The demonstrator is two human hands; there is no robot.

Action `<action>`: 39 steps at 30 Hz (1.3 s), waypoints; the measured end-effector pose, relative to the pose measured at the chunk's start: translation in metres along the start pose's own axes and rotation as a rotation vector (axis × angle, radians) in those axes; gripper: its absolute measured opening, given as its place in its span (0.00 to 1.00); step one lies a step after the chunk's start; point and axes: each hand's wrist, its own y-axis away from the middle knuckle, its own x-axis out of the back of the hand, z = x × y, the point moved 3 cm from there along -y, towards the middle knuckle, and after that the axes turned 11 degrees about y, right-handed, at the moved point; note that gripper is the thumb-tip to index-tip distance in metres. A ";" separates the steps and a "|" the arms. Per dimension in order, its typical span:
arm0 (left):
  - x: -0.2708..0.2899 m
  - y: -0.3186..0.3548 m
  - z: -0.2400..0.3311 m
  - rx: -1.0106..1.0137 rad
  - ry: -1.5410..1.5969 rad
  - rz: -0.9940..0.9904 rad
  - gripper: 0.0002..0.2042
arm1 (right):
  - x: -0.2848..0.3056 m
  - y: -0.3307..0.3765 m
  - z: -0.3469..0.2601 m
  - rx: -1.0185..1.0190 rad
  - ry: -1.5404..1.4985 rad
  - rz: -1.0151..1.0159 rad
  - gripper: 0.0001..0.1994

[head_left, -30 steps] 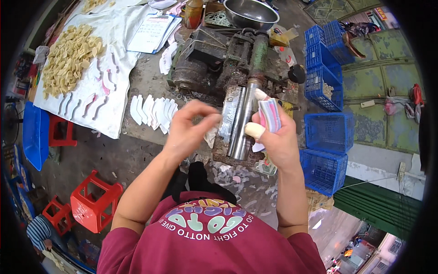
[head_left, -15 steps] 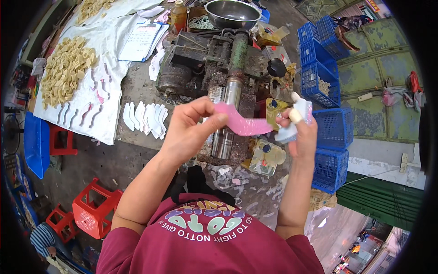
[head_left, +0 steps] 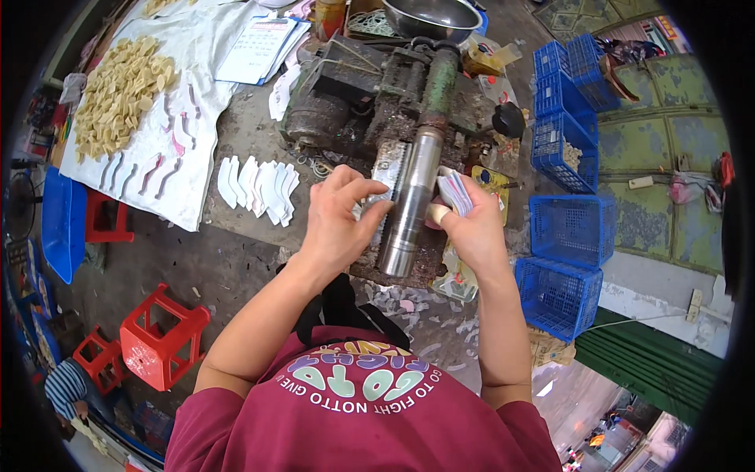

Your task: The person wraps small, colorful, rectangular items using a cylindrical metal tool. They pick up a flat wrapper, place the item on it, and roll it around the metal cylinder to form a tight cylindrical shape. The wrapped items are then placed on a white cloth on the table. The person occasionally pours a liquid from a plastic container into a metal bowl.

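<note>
A steel shaft (head_left: pixel 417 181) on a grimy machine (head_left: pixel 346 102) runs toward me, between my hands. My left hand (head_left: pixel 334 216) is beside it, over a worn metal strip, its thumb and forefinger apart with nothing visible between them. On the shaft's right side, my right hand (head_left: pixel 476 232) grips a small stack of thin curved strips (head_left: pixel 454 191), white with some coloured edges. One finger of that hand wears a pale yellow cover (head_left: pixel 439 214). The pink strip seen before cannot be made out now. White curved pieces (head_left: pixel 255 187) lie in a row left of the machine.
On a white cloth (head_left: pixel 189 149) lie a heap of yellowish pieces (head_left: pixel 126 90) and several slim dark strips. A clipboard (head_left: pixel 255 49) and a steel bowl (head_left: pixel 436 17) stand farther back. Blue crates (head_left: pixel 570 228) line the right; red stools (head_left: pixel 163 338) stand lower left. Scraps litter the floor.
Both hands have come down around the shaft, the right one moving left. My left hand no longer shows the pink curved strip. The view has shifted slightly.
</note>
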 end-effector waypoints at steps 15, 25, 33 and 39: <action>0.152 0.018 -0.125 -0.118 -0.742 0.349 0.04 | 0.013 0.009 -0.034 -0.040 -0.116 0.138 0.28; 0.085 0.027 -0.090 0.092 -0.280 0.136 0.11 | -0.015 0.017 -0.055 0.150 -0.145 0.022 0.34; 0.003 -0.026 0.052 0.619 0.966 -0.277 0.06 | -0.018 0.033 -0.070 0.230 -0.229 -0.061 0.35; -0.013 -0.023 0.065 0.527 1.140 -0.307 0.06 | 0.000 0.038 -0.055 0.258 -0.593 -0.290 0.38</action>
